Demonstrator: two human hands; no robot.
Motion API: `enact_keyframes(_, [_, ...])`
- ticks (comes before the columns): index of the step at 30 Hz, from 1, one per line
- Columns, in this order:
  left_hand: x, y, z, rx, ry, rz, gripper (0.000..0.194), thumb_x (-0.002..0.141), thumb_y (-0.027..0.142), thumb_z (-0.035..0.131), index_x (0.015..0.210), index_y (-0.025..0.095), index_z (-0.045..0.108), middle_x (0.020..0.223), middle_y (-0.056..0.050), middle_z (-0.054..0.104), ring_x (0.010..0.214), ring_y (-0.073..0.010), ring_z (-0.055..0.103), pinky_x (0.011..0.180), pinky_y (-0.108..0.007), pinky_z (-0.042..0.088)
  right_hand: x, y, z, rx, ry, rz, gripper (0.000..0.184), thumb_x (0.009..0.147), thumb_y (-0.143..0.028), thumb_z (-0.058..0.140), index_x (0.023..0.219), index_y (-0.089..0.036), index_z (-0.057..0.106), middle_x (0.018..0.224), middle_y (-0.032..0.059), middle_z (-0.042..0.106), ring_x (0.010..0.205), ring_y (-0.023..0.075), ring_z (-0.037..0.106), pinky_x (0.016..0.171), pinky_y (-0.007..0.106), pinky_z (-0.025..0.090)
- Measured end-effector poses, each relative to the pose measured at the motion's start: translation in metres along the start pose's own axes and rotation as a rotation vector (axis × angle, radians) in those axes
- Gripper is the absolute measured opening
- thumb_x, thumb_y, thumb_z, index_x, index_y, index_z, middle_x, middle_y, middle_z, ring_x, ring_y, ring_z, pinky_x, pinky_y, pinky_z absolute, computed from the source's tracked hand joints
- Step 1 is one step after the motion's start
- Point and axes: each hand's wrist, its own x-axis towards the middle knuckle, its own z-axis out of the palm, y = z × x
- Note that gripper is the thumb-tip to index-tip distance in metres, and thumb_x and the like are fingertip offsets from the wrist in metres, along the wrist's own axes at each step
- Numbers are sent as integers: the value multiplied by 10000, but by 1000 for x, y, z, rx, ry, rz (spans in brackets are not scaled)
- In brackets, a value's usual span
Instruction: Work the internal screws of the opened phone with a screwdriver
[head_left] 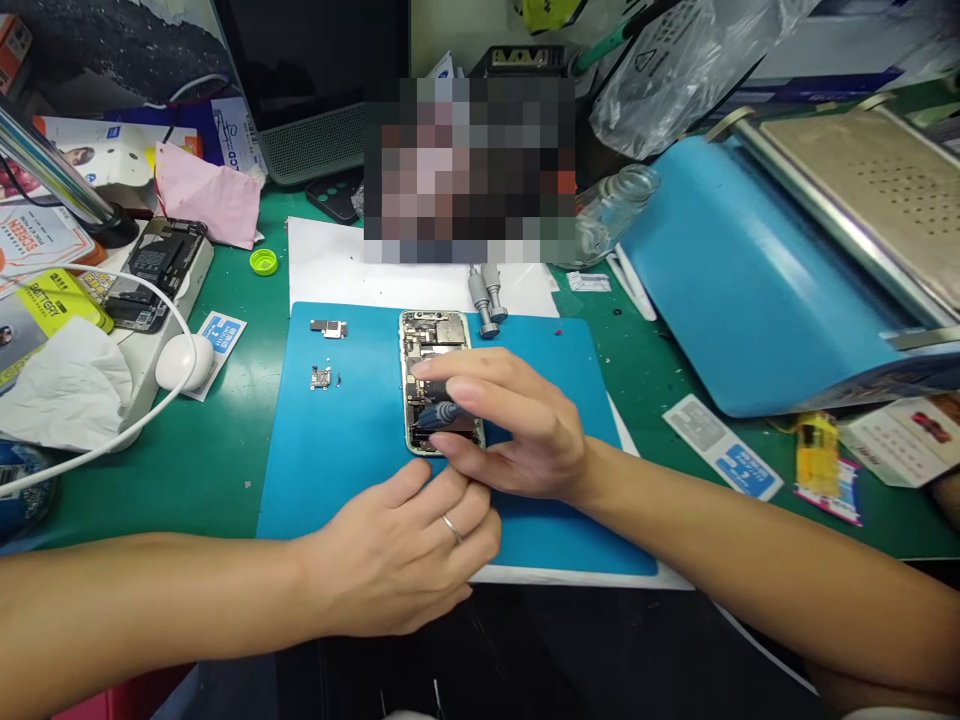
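An opened phone [437, 335] lies on the blue mat [337, 440], with its inner boards and metal shields exposed. Over its lower right part is my right hand [517, 420], fingers bent. Between thumb and fingers shows a small dark blue tool [439, 414] with pale ribs; its tip is hard to make out. Just below the phone, my left hand [420, 550] is curled, a ring on one finger, its fingertips hidden under the right hand. Left of the phone lie a metal shield plate [330, 328], a small metal part [321, 378] and tiny bits.
Two grey screwdrivers [484, 298] lie behind the phone. A glass jar [619, 205] and a blue-covered machine [705, 280] stand at right. Phone parts [157, 270], a white cable [169, 390] and a green cap [263, 262] are at left. A blurred block hides the back middle.
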Motion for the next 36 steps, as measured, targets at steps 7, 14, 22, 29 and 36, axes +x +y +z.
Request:
enact_keyframes(7, [11,-14,-14,-133,314,138,266,859,200,560,602,200,492,588,24,406,517,-124,364,487,-322,249,-2,-2,4,94,15,45,601,875,-58,618,1429,-164,410,1028,103,722,957,202,719,786,362,641])
enact_keyframes(14, [1,-51,-19,-110,346,-181,263,801,153,512,551,207,451,501,36,408,453,-115,357,460,-319,270,-3,-3,5,91,50,86,592,897,-74,595,1447,-174,402,961,80,731,854,165,712,739,328,647])
enact_keyframes(22, [-6,-55,-8,-320,257,-425,81,878,214,586,901,179,654,617,57,586,497,-83,516,517,-227,386,-4,-2,5,127,42,78,663,858,-35,655,1450,-177,393,964,92,737,836,182,726,702,340,653])
enact_keyframes(29, [-6,-58,-7,-290,202,-411,124,893,218,565,915,179,681,619,50,627,494,-89,543,504,-229,381,-7,-2,5,160,54,95,684,856,-24,644,1470,-154,372,1122,132,735,1005,186,733,844,320,652])
enact_keyframes(36, [-5,-58,-9,-352,159,-488,154,884,227,552,940,200,693,604,54,627,493,-85,546,511,-216,380,-12,-3,6,219,94,182,710,876,-34,615,1501,-223,335,1217,97,707,1009,175,734,818,294,659])
